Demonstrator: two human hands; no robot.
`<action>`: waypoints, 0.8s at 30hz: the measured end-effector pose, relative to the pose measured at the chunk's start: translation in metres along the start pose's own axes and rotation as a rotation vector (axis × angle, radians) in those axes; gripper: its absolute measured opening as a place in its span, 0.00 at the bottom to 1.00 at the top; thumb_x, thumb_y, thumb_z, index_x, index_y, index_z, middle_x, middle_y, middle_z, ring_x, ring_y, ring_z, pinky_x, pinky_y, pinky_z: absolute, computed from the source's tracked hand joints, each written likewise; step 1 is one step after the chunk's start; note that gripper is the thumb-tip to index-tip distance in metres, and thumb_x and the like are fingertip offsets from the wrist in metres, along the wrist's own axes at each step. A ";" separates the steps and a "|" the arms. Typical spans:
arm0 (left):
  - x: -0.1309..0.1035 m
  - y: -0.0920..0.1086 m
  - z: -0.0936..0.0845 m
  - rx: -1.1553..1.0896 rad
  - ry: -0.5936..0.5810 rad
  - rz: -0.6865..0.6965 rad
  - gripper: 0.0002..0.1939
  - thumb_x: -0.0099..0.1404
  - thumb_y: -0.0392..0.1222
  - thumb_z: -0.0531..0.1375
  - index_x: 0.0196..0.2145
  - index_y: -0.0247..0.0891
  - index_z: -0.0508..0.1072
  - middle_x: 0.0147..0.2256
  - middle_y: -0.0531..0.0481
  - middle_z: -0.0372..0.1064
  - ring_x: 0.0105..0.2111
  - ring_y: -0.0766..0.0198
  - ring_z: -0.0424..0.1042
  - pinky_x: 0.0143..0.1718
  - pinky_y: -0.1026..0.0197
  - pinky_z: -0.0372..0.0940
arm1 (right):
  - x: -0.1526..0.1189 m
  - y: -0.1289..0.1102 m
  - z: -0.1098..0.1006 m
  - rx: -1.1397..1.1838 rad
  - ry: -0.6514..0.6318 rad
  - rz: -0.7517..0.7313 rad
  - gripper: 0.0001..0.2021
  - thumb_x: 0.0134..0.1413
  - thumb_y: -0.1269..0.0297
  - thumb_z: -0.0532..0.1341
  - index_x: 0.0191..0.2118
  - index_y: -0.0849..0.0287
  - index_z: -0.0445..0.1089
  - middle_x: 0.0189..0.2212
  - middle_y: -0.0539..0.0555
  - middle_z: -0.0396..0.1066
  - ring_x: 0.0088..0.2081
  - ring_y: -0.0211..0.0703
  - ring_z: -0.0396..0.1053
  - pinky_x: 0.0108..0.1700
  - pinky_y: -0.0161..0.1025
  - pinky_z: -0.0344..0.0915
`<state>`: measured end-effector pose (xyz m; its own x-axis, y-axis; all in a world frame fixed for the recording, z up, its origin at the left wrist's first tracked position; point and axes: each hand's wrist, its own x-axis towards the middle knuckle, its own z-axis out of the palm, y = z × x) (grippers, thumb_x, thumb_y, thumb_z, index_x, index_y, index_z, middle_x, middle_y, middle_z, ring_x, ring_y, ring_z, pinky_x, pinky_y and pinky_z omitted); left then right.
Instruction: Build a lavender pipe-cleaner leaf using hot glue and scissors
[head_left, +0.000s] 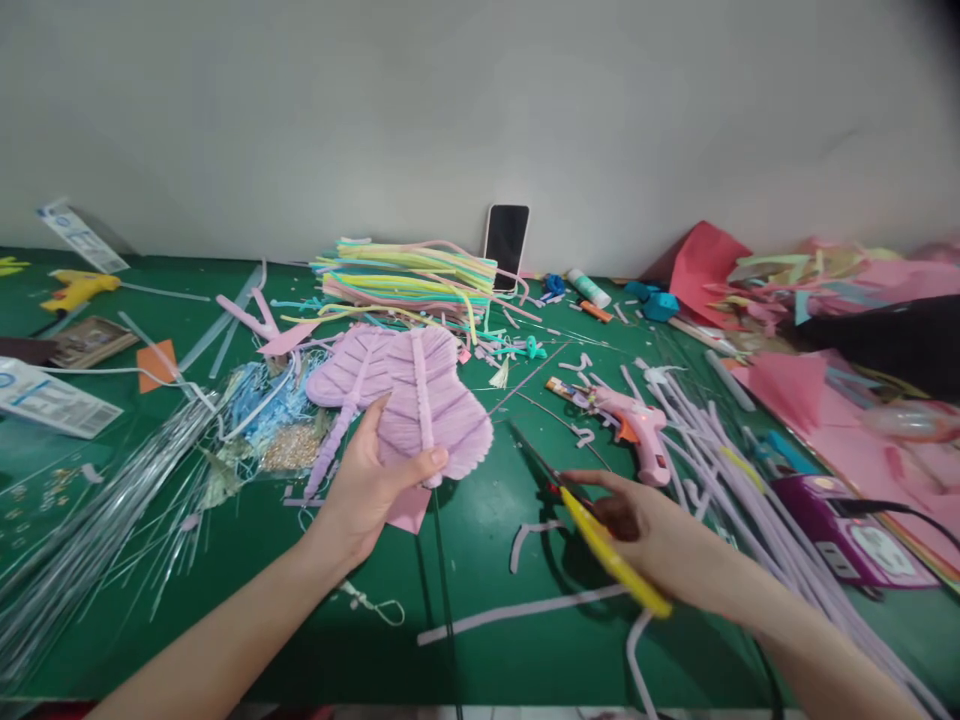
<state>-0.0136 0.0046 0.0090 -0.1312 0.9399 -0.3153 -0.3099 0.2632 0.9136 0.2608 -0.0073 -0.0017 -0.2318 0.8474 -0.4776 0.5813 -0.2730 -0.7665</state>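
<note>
My left hand (364, 500) pinches a lilac pipe-cleaner leaf (457, 400) between thumb and fingers, near the lower end of its raised central rib. The leaf has a scalloped lower right edge, and thin dark wires hang down below it. Behind it and to the left lies a second lilac leaf (346, 372) with a wrapped stem. My right hand (656, 525) is closed around scissors with yellow handles (619, 562). Their dark blades point up and left, apart from the leaf. Lilac pipe-cleaner offcuts (517, 610) lie on the green table below.
A pink glue gun (634, 430) rests beyond my right hand, beside a bundle of lilac pipe cleaners (757, 530). Coloured pipe cleaners (405, 280) and a propped phone (507, 240) stand at the back. Metal wires (112, 530) spread at left; a purple box (847, 530) sits right.
</note>
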 end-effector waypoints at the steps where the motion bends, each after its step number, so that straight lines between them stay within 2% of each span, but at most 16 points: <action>1: 0.000 0.001 0.000 -0.012 0.005 0.006 0.53 0.49 0.37 0.73 0.67 0.48 0.52 0.63 0.44 0.61 0.61 0.53 0.64 0.58 0.55 0.65 | -0.001 -0.001 -0.002 0.131 0.006 -0.015 0.28 0.44 0.61 0.65 0.54 0.58 0.65 0.23 0.46 0.67 0.23 0.41 0.66 0.24 0.36 0.60; 3: -0.001 0.002 0.001 -0.033 0.023 0.015 0.52 0.49 0.37 0.73 0.66 0.49 0.53 0.63 0.46 0.60 0.61 0.54 0.64 0.57 0.58 0.66 | -0.006 -0.003 -0.002 0.289 0.060 -0.092 0.26 0.41 0.60 0.70 0.49 0.56 0.66 0.27 0.48 0.68 0.29 0.42 0.70 0.31 0.37 0.67; 6: 0.000 0.004 0.002 -0.064 0.046 0.003 0.52 0.48 0.36 0.73 0.66 0.49 0.54 0.62 0.46 0.62 0.58 0.53 0.67 0.50 0.62 0.71 | -0.018 -0.005 0.004 0.324 0.073 -0.200 0.31 0.37 0.62 0.74 0.49 0.51 0.64 0.37 0.52 0.72 0.43 0.48 0.73 0.44 0.39 0.70; 9: 0.000 0.005 0.002 -0.087 0.051 -0.016 0.53 0.47 0.35 0.73 0.66 0.47 0.54 0.60 0.46 0.65 0.55 0.54 0.71 0.43 0.65 0.74 | -0.029 -0.007 0.012 0.171 -0.006 -0.136 0.41 0.30 0.64 0.76 0.54 0.49 0.61 0.47 0.57 0.73 0.47 0.52 0.73 0.45 0.40 0.71; 10: 0.001 0.006 0.002 -0.095 0.051 -0.017 0.53 0.47 0.35 0.73 0.66 0.47 0.54 0.59 0.46 0.66 0.54 0.54 0.71 0.42 0.66 0.74 | -0.030 -0.009 0.014 0.097 0.005 -0.113 0.45 0.26 0.63 0.77 0.55 0.50 0.60 0.49 0.58 0.72 0.47 0.53 0.74 0.44 0.40 0.72; 12: 0.001 0.006 0.002 -0.108 0.049 -0.009 0.52 0.47 0.34 0.73 0.66 0.47 0.54 0.59 0.46 0.67 0.55 0.54 0.71 0.42 0.66 0.74 | -0.030 -0.012 0.018 -0.053 0.121 -0.114 0.48 0.20 0.60 0.79 0.55 0.52 0.60 0.49 0.59 0.73 0.46 0.56 0.74 0.44 0.42 0.72; 14: 0.001 0.005 0.002 -0.108 0.045 0.016 0.53 0.47 0.34 0.73 0.66 0.46 0.54 0.59 0.45 0.66 0.56 0.54 0.69 0.44 0.66 0.73 | -0.026 -0.015 0.019 -0.187 0.260 -0.159 0.44 0.23 0.53 0.78 0.52 0.53 0.62 0.45 0.58 0.75 0.43 0.56 0.75 0.42 0.43 0.72; 16: 0.000 0.005 0.001 -0.090 0.046 0.035 0.54 0.46 0.34 0.74 0.66 0.45 0.53 0.60 0.45 0.64 0.58 0.53 0.67 0.45 0.67 0.73 | -0.022 -0.019 0.020 -0.293 0.341 -0.208 0.37 0.32 0.45 0.74 0.49 0.53 0.63 0.41 0.56 0.76 0.37 0.52 0.76 0.38 0.43 0.72; 19: -0.001 0.003 0.001 -0.055 0.048 0.051 0.54 0.46 0.36 0.74 0.66 0.44 0.53 0.63 0.44 0.61 0.61 0.52 0.63 0.46 0.66 0.72 | -0.018 -0.024 0.020 -0.382 0.376 -0.301 0.32 0.40 0.38 0.68 0.47 0.53 0.64 0.38 0.55 0.77 0.34 0.49 0.76 0.35 0.40 0.72; 24: -0.001 -0.001 0.000 -0.048 0.002 0.047 0.54 0.46 0.36 0.75 0.66 0.44 0.54 0.61 0.44 0.64 0.61 0.50 0.63 0.54 0.57 0.69 | -0.015 -0.028 0.023 -0.488 0.430 -0.436 0.34 0.42 0.31 0.62 0.46 0.53 0.63 0.36 0.54 0.77 0.31 0.48 0.76 0.30 0.39 0.71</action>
<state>-0.0131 0.0037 0.0079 -0.1483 0.9506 -0.2728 -0.3483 0.2079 0.9140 0.2300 -0.0231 0.0164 -0.2534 0.9613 0.1081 0.8073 0.2717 -0.5239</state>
